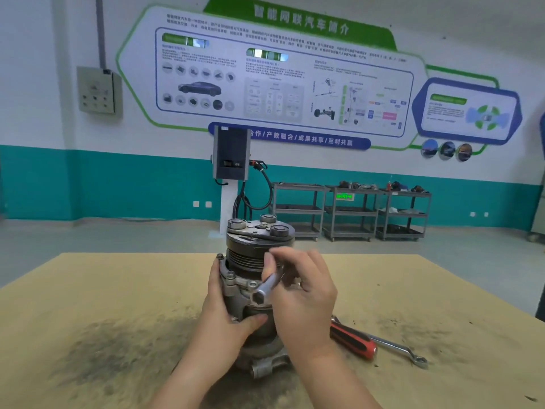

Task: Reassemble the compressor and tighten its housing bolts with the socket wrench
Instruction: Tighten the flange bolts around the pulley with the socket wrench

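The compressor (257, 246) stands upright on the stained wooden table (103, 290), pulley and clutch plate on top. My left hand (224, 302) grips its housing on the left side, thumb across the front. My right hand (300, 287) pinches a long silver socket (265, 286) held at a slant, its open hex end pointing down-left, just right of a housing bolt head (253, 284). More bolt heads (231, 273) show on the flange. A socket wrench handle, red and black (352, 339), lies on the table to the right, behind my right wrist.
A silver ring spanner (401, 349) lies on the table right of the red handle. Dark oily smears cover the table's near left. Beyond the table are a charging post (231, 154) and grey shelf trolleys (349, 212) along the wall.
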